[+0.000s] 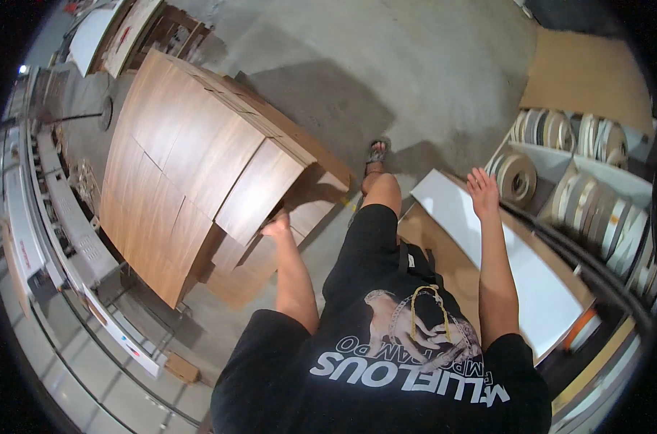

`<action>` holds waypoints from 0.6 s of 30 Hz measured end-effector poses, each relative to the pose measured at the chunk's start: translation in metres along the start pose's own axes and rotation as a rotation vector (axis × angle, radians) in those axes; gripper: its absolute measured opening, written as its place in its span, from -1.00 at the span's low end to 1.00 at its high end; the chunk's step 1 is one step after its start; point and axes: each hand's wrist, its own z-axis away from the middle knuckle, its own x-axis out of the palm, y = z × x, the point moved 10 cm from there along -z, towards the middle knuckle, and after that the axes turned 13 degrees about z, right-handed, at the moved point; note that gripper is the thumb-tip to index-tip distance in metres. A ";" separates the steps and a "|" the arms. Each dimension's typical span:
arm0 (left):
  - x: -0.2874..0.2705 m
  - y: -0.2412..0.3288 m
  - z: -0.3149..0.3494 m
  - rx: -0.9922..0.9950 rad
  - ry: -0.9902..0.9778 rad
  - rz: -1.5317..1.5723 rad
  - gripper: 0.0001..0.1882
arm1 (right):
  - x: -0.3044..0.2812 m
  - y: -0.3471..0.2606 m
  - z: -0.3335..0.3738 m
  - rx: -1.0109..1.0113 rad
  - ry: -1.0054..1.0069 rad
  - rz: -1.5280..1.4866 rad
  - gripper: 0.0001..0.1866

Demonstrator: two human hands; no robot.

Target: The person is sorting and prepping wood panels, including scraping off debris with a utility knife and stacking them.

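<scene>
At the near right edge of a stack of wood-grain panels (162, 145), my left hand (276, 225) is closed on one wood-grain panel (262, 189). This panel juts out past the ones beneath it, and my fingers are partly hidden at its edge. To the right, my right hand (483, 192) is open, fingers spread, and holds nothing. It is over the far part of a long white panel (513, 267), and I cannot tell whether it touches that panel.
Rolls of edge banding (516, 178) fill a divided rack on the right, with a brown board (589, 76) behind it. A long machine (75, 224) runs along the left. More boards (104, 36) stand at the far left. My leg (382, 195) is on the concrete floor between the stacks.
</scene>
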 end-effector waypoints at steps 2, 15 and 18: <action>-0.042 -0.042 0.023 0.013 0.063 0.106 -0.10 | -0.061 -0.029 -0.024 0.044 0.086 0.158 -0.26; -0.007 -0.172 0.138 0.249 0.432 0.008 0.21 | 0.006 -0.226 -0.207 -0.093 -0.152 1.000 -0.64; -0.001 -0.202 0.126 0.181 0.297 0.202 0.11 | -0.042 -0.240 -0.283 -0.021 -0.146 0.795 -0.62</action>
